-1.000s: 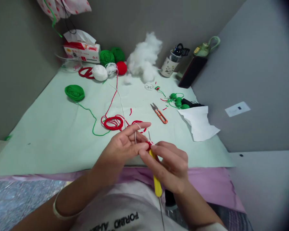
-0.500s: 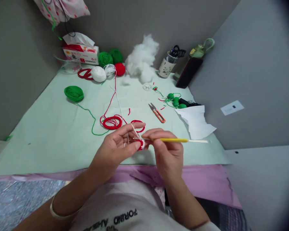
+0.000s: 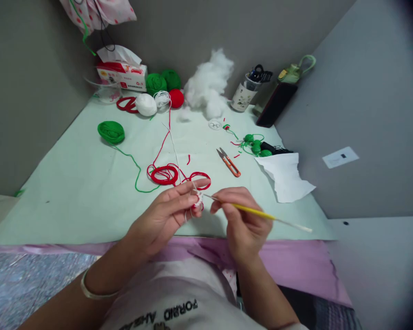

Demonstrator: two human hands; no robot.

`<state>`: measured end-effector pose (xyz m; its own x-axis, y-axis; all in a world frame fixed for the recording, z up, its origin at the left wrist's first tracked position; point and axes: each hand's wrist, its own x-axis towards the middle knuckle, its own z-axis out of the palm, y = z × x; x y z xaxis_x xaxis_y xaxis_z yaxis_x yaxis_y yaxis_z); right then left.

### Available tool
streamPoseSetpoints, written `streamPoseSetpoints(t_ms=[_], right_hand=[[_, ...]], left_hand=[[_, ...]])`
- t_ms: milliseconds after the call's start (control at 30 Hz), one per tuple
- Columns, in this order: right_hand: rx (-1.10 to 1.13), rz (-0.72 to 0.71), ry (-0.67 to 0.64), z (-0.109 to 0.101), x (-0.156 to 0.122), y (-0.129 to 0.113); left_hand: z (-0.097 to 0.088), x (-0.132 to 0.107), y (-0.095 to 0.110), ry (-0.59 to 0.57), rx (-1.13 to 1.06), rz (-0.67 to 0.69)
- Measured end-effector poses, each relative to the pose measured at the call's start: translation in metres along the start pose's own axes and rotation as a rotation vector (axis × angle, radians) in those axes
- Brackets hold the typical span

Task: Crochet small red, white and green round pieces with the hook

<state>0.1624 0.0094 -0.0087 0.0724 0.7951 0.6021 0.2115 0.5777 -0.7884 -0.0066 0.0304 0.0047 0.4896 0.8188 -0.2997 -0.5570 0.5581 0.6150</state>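
My left hand (image 3: 167, 214) pinches a small red and white crochet piece (image 3: 198, 200), with white yarn looped over its forefinger. My right hand (image 3: 241, 220) grips a yellow-handled crochet hook (image 3: 261, 214); the metal tip points left into the piece and the handle sticks out to the right. Both hands hover just above the near edge of the pale green table (image 3: 75, 183). Red yarn coils (image 3: 165, 174) lie right behind the hands, trailing back to a red ball (image 3: 176, 97).
Orange thread snips (image 3: 229, 162) lie mid-table. A loose green skein (image 3: 110, 131), a white ball (image 3: 146, 104), green balls (image 3: 161, 81), stuffing fluff (image 3: 208, 85), a tissue box (image 3: 122, 73), a pen cup (image 3: 244, 94), small green crocheted balls (image 3: 255, 145) and white paper (image 3: 284, 176) sit around.
The hook swung from pointing down at my lap to lying sideways, handle out to the right, and now tilts down-right. Both hands stayed together on the piece.
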Motion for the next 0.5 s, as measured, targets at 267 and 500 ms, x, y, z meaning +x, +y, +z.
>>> streamPoseSetpoints(t_ms=[267,500], right_hand=[[0.199,0.150,0.032,0.014,-0.001,0.004],[0.326,0.294,0.022,0.009,0.003,0.009]], left_hand=[[0.000,-0.002,-0.010,0.074,0.315,0.231],[0.001,-0.001,-0.008,0.086,0.304,0.209]])
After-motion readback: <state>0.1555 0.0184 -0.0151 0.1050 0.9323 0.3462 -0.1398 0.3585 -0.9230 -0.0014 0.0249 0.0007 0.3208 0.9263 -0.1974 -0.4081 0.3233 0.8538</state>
